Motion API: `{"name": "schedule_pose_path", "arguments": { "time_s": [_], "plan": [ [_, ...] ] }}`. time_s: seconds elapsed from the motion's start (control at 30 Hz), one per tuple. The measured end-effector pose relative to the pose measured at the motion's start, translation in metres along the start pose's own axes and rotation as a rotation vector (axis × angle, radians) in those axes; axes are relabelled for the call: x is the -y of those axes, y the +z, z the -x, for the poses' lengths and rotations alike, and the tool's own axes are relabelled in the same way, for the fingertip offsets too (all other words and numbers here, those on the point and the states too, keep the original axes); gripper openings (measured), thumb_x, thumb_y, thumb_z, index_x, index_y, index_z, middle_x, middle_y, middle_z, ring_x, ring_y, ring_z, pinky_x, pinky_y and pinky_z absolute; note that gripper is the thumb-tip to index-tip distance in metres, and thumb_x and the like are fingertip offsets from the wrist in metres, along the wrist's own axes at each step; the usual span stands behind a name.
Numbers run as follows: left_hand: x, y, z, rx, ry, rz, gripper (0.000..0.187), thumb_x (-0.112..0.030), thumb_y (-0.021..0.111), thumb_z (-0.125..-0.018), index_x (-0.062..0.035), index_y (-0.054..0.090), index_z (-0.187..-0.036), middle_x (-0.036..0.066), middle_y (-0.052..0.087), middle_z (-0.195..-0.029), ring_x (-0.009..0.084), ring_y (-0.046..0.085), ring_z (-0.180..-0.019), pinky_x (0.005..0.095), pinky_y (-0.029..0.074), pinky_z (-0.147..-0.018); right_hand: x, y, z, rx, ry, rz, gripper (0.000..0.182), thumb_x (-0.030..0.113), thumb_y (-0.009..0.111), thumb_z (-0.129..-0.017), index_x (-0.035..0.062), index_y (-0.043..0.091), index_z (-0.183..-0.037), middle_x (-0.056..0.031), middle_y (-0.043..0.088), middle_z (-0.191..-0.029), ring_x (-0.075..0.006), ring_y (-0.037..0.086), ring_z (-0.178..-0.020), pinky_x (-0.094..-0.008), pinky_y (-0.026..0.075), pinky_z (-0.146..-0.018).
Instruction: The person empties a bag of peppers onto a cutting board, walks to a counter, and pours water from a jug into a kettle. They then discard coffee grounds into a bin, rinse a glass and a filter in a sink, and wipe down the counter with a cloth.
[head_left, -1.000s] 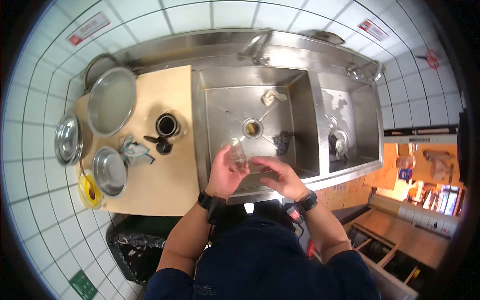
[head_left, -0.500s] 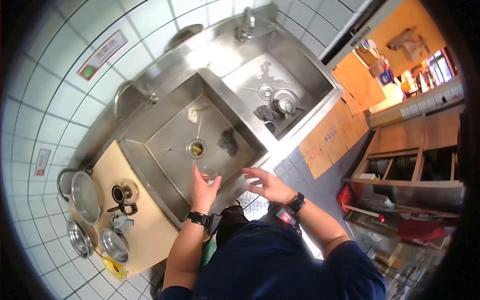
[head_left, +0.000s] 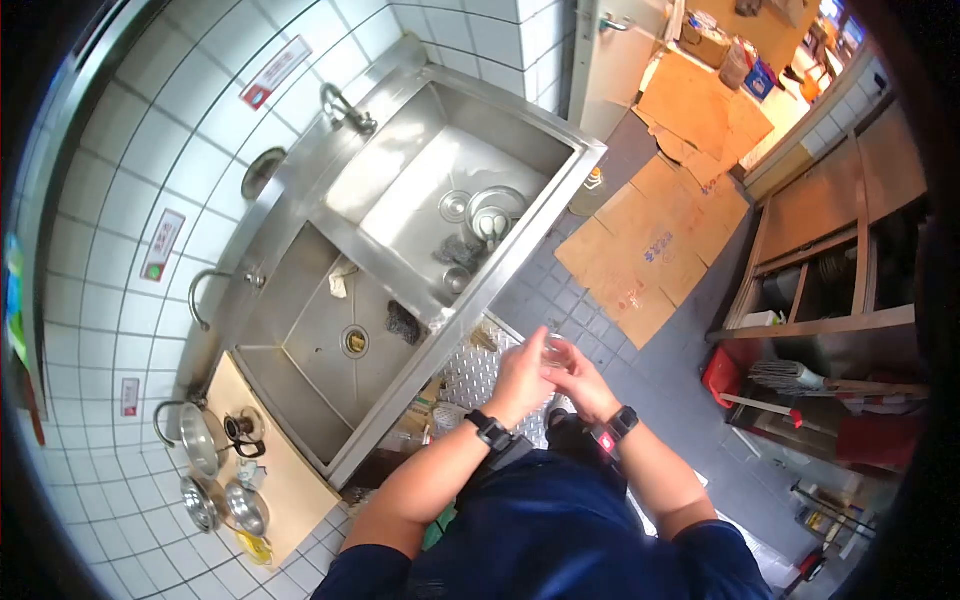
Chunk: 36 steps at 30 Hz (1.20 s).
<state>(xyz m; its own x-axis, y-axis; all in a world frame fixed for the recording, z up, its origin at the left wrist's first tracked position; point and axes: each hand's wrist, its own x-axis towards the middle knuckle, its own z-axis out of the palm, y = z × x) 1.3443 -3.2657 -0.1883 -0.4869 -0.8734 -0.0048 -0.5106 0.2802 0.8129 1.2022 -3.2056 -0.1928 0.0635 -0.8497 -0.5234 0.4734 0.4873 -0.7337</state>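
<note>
My left hand (head_left: 522, 382) and my right hand (head_left: 587, 385) are together in front of my body, just outside the sink's front edge. Their fingers curl round a small clear object (head_left: 553, 350), glass-like, mostly covered by the fingers. Left of them lies the near sink basin (head_left: 300, 385), with a drain (head_left: 355, 342), a dark mesh scrubber (head_left: 403, 323) and a crumpled white cloth (head_left: 341, 280). The far basin (head_left: 400, 200) holds stacked metal bowls (head_left: 497, 212), another dark scrubber (head_left: 458, 250) and a small cup (head_left: 456, 280).
A wooden board (head_left: 290, 490) beside the sink carries a large metal pot (head_left: 200, 440), a metal bowl (head_left: 246, 508) and a dark-handled pot (head_left: 243, 428). Flattened cardboard (head_left: 650, 255) covers part of the floor. At right stand wooden shelves (head_left: 835, 270) and a red dustpan (head_left: 722, 378).
My view has turned right. Both hands have left the space over the near basin and come together outside its edge. My right hand, formerly apart and open, now closes round the clear object.
</note>
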Motion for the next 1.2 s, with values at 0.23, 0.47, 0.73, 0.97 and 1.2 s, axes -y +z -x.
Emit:
{"name": "schedule_pose_path", "arguments": {
  "time_s": [0.23, 0.47, 0.73, 0.97, 1.2],
  "plan": [
    [0.006, 0.092, -0.031, 0.362, -0.133, 0.124, 0.076, -0.009, 0.077, -0.080, -0.0017, 0.042, -0.147, 0.021, 0.062, -0.126, 0.0295, 0.065, -0.115, 0.0379, 0.053, -0.097, -0.035, -0.112, -0.010, -0.218, -0.063, 0.064, 0.058, 0.012, 0.082, -0.081, 0.0039, 0.054, -0.131, -0.0057, 0.060, -0.116, -0.0165, 0.058, -0.109, -0.0331, 0.048, -0.096],
    [0.178, 0.146, -0.050, 0.358, -0.718, 0.417, 0.050, -0.013, 0.069, -0.094, -0.0004, 0.052, -0.139, 0.010, 0.065, -0.121, 0.0205, 0.065, -0.106, 0.0334, 0.052, -0.094, -0.090, -0.192, -0.078, -0.337, -0.101, 0.619, 0.061, 0.014, 0.082, -0.075, 0.0025, 0.056, -0.129, -0.0154, 0.063, -0.122, -0.0291, 0.061, -0.119, -0.0367, 0.048, -0.103],
    [0.382, 0.213, -0.094, 0.209, -0.874, 0.363, 0.056, -0.016, 0.069, -0.094, 0.0044, 0.046, -0.142, 0.017, 0.059, -0.130, 0.0242, 0.061, -0.118, 0.0337, 0.048, -0.102, -0.186, -0.253, -0.214, -0.311, -0.177, 0.827, 0.058, 0.009, 0.077, -0.069, 0.0057, 0.059, -0.124, -0.0183, 0.060, -0.118, -0.0389, 0.057, -0.116, -0.0431, 0.048, -0.101],
    [0.441, 0.230, -0.167, -0.008, -0.599, 0.072, 0.063, -0.016, 0.064, -0.100, 0.0006, 0.034, -0.152, 0.015, 0.059, -0.130, 0.0236, 0.059, -0.118, 0.0338, 0.047, -0.102, -0.247, -0.274, -0.332, -0.277, -0.285, 0.777, 0.059, 0.010, 0.077, -0.071, 0.0065, 0.058, -0.127, -0.0191, 0.058, -0.120, -0.0406, 0.054, -0.119, -0.0461, 0.048, -0.101],
    [0.492, 0.213, -0.247, -0.504, -0.661, 0.667, 0.036, -0.030, 0.054, -0.107, -0.0070, 0.047, -0.135, 0.008, 0.061, -0.098, 0.0175, 0.063, -0.086, 0.0355, 0.054, -0.086, -0.256, -0.265, -0.478, -0.257, -0.513, 0.770, 0.057, 0.011, 0.076, -0.071, 0.0060, 0.060, -0.125, -0.0202, 0.058, -0.118, -0.0413, 0.055, -0.114, -0.0465, 0.049, -0.099]
  ]
}}
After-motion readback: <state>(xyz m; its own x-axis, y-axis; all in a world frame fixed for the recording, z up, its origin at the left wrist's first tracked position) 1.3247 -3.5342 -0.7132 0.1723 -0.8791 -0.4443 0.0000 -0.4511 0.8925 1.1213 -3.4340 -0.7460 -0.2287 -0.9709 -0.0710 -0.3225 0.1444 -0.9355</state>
